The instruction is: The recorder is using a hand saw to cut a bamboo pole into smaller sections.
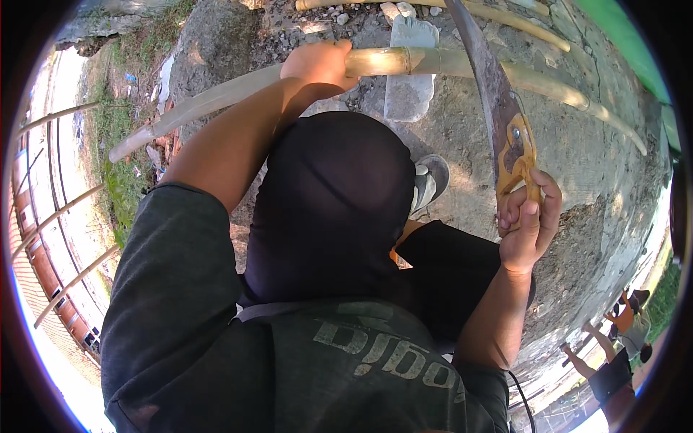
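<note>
A long pale bamboo pole (382,62) lies crosswise in front of me. My left hand (317,66) is closed over it, left of the middle. In my right hand (528,227) is a handsaw (494,97), gripped by its yellow handle. The saw's blade points away from me and crosses the pole right of a pale, flat block (409,101). Whether the teeth touch the bamboo I cannot tell. The block lies under the pole, between my left hand and the blade.
More bamboo poles (516,26) lie on the rough concrete ground at the far side. A foot in a sandal (432,180) stands near the block. People (613,372) are at the lower right. Green sheeting (613,32) edges the upper right; slanting poles (58,216) stand at left.
</note>
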Action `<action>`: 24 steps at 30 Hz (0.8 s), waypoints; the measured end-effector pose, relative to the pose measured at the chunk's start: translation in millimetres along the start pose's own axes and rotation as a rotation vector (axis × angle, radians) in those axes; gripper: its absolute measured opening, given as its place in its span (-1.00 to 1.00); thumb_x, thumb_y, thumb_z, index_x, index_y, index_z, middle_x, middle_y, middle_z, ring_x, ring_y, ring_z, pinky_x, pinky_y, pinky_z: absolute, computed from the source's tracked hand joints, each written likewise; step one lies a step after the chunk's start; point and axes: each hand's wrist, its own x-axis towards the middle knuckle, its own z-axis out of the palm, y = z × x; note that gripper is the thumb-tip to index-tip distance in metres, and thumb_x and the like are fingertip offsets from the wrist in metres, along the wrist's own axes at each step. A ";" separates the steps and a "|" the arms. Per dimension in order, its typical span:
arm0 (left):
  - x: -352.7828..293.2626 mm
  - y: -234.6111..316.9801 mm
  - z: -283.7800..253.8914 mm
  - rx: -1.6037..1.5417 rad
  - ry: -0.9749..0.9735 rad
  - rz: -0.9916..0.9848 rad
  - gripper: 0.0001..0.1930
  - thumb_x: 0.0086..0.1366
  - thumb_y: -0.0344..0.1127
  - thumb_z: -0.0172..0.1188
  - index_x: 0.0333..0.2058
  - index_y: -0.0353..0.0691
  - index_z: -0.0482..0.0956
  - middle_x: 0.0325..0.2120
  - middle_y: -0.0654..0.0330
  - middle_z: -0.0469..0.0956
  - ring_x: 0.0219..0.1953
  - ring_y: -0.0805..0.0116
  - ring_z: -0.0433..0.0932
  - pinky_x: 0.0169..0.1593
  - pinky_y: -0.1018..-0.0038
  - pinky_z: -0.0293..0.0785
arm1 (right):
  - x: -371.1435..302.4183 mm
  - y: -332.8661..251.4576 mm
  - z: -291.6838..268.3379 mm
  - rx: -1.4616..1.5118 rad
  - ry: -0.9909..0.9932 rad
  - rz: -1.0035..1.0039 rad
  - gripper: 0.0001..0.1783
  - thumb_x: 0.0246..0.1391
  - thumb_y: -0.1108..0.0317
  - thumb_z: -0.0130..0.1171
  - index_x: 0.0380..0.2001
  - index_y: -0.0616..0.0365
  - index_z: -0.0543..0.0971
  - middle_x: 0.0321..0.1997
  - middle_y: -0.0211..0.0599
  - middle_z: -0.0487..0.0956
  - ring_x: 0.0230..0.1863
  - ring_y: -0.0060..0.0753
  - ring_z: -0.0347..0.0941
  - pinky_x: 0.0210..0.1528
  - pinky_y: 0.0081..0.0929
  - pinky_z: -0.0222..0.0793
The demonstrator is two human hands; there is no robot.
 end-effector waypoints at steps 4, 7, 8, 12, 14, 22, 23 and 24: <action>-5.0 1.2 1.0 -0.020 0.006 -0.010 -0.52 0.17 0.10 0.30 -0.09 -0.12 0.49 -0.21 0.04 0.63 -0.17 -0.02 0.64 -0.11 0.10 0.57 | -1.6 0.6 0.5 -0.001 0.001 -0.011 -0.46 0.38 0.03 0.04 0.15 0.29 0.37 -0.61 -0.59 0.24 -0.64 -0.78 0.06 -0.62 -0.73 0.01; -8.8 5.1 5.9 -0.006 0.044 -0.027 -0.52 0.17 0.09 0.31 -0.10 -0.12 0.48 -0.18 0.06 0.61 -0.14 0.01 0.64 -0.09 0.11 0.57 | 0.5 3.1 -0.6 -0.007 0.002 -0.033 -0.46 0.38 0.02 0.03 0.16 0.28 0.37 -0.61 -0.59 0.23 -0.63 -0.78 0.06 -0.62 -0.73 0.01; -10.1 6.0 8.8 0.013 0.069 -0.032 -0.52 0.17 0.09 0.31 -0.11 -0.12 0.48 -0.19 0.08 0.61 -0.13 0.03 0.64 -0.08 0.13 0.56 | 1.2 3.2 -0.9 -0.007 0.001 -0.032 -0.46 0.38 0.02 0.03 0.16 0.28 0.37 -0.61 -0.59 0.23 -0.63 -0.78 0.06 -0.62 -0.73 0.01; -17.6 1.8 17.9 0.079 0.181 0.034 -0.53 0.17 0.09 0.32 -0.13 -0.12 0.46 -0.21 0.11 0.59 -0.13 0.05 0.63 -0.07 0.16 0.55 | 2.9 5.0 -0.1 0.049 0.022 -0.036 -0.47 0.38 0.04 0.02 0.17 0.27 0.36 -0.61 -0.58 0.23 -0.62 -0.76 0.08 -0.61 -0.72 0.03; -18.8 2.1 21.8 0.079 0.225 0.050 -0.51 0.15 0.10 0.34 -0.16 -0.12 0.44 -0.20 0.14 0.58 -0.14 0.07 0.61 -0.05 0.17 0.53 | 3.0 4.9 -1.5 0.052 0.029 -0.045 -0.47 0.39 0.04 0.01 0.17 0.27 0.36 -0.60 -0.57 0.23 -0.62 -0.75 0.09 -0.60 -0.71 0.04; -38.5 -1.0 38.8 0.052 0.332 0.151 -0.32 0.04 -0.01 0.41 0.13 -0.05 0.41 -0.07 0.19 0.52 -0.03 0.15 0.55 0.04 0.17 0.41 | 2.0 4.6 -3.8 0.056 0.034 -0.046 -0.47 0.39 0.04 0.00 0.17 0.27 0.36 -0.60 -0.53 0.25 -0.60 -0.71 0.12 -0.57 -0.68 0.10; -40.4 -1.7 40.9 0.051 0.357 0.181 -0.25 0.02 -0.04 0.42 0.20 -0.03 0.37 -0.05 0.20 0.51 -0.02 0.17 0.53 0.06 0.17 0.39 | 1.8 4.4 -3.5 0.055 0.034 -0.045 -0.47 0.39 0.04 0.00 0.17 0.27 0.36 -0.60 -0.53 0.25 -0.60 -0.71 0.12 -0.57 -0.68 0.10; -41.1 -2.2 43.0 0.050 0.356 0.181 -0.25 0.02 -0.04 0.42 0.20 -0.03 0.37 -0.05 0.20 0.51 -0.02 0.17 0.53 0.06 0.17 0.39 | 1.9 3.7 -3.1 0.048 0.037 -0.044 -0.46 0.39 0.04 0.00 0.17 0.28 0.36 -0.59 -0.53 0.25 -0.60 -0.71 0.12 -0.57 -0.68 0.10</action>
